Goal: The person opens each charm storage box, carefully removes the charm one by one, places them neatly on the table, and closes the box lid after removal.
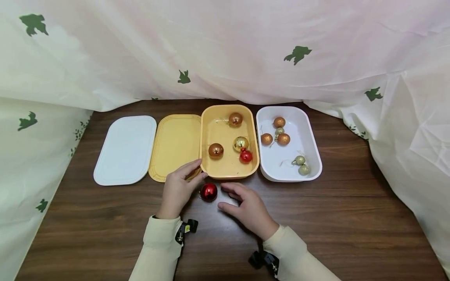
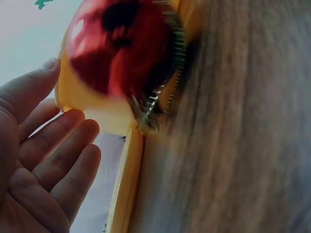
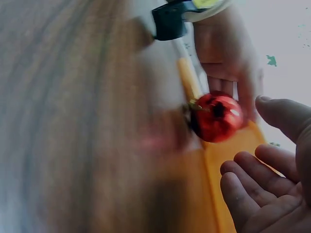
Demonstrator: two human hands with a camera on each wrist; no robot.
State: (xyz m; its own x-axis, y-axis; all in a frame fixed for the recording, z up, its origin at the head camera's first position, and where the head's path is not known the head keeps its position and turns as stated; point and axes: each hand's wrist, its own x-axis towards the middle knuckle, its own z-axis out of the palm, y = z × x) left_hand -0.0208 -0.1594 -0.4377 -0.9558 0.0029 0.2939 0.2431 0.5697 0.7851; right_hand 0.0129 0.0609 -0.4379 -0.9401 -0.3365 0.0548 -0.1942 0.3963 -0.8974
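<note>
A shiny red Christmas ball [image 1: 209, 192] with a gold cord lies on the table between the two hands, just in front of the yellow box [image 1: 230, 175]. To its left is my left hand [image 1: 179, 189], fingers extended over the yellow lid [image 1: 177, 144] near the box's front left corner; whether they touch the box, I cannot tell. On the ball's other side my right hand [image 1: 247, 207] holds its thumb and fingers apart, with nothing between them. Inside the yellow box are two copper balls [image 1: 216, 150], a gold ball [image 1: 240, 143] and a small red ball [image 1: 245, 156].
Right of the yellow box stands a white box [image 1: 313, 156] with several glittery orange balls [image 1: 283, 139] and pale gold balls [image 1: 304, 169]. A white lid [image 1: 125, 150] lies at the far left. Behind the table hangs a pale curtain [image 1: 225, 47] with green birds.
</note>
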